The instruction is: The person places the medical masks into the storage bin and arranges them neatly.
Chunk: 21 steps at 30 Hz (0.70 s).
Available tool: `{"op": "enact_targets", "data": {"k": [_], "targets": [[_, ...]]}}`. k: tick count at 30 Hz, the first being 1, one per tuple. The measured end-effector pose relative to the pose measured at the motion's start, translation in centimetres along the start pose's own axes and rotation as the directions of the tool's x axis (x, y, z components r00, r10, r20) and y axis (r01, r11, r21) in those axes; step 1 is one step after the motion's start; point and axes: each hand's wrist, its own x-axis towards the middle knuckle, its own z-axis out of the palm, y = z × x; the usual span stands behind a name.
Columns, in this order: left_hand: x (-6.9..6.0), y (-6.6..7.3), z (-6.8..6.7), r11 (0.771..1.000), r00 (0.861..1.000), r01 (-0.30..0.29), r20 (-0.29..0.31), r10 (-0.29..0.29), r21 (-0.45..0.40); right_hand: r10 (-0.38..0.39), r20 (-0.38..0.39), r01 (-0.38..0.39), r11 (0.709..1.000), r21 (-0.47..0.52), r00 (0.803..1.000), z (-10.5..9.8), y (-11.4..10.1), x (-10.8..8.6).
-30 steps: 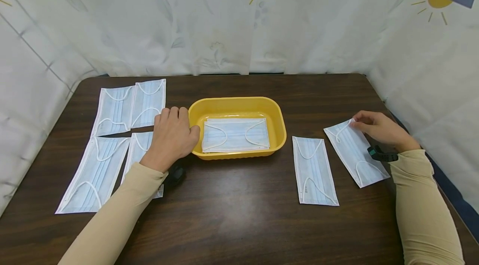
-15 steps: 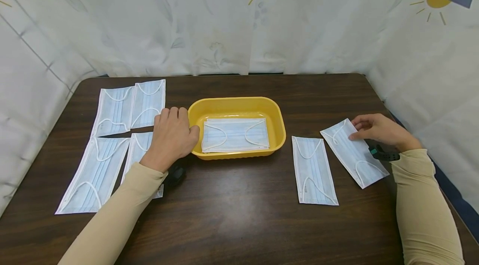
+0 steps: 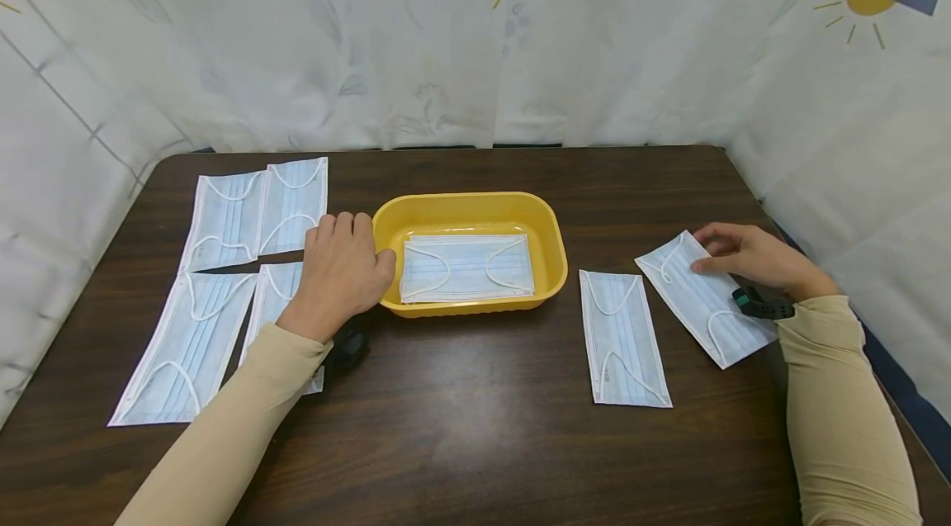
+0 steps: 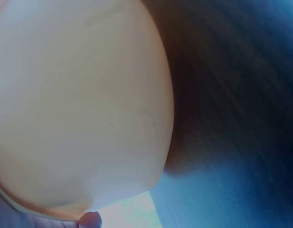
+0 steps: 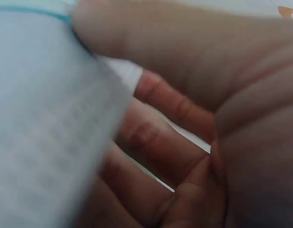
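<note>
Pinching slanted mask (image 3: pixel 697 300) near far corner with right hand (image 3: pixel 759 257); gripping left rim of yellow tray (image 3: pixel 471 217) with left hand (image 3: pixel 338 274). Counting one tray, six more masks (image 3: pixel 626 340) visible.

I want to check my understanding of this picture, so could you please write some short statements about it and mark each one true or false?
1. The left hand grips the tray. True.
2. The right hand pinches a slanted mask. True.
3. The tray is blue. False: it is yellow.
4. Every mask lies left of the tray. False: two are right of it.
5. The table is dark brown. True.
</note>
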Motion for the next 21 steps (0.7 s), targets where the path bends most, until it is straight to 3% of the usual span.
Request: {"op": "enact_targets", "data": {"k": [8,21], "targets": [[-0.09,0.01,-0.06,1.000,1.000,0.007,0.006,-0.007,0.001,-0.017,0.075,0.012,0.997,0.077,0.997,-0.30,-0.38,-0.41],[-0.19,0.16,-0.07,1.000,1.000,0.002,-0.008,-0.002,-0.008,-0.093,0.020,0.091,0.993,0.074,0.995,0.03,-0.13,-0.50]]}}
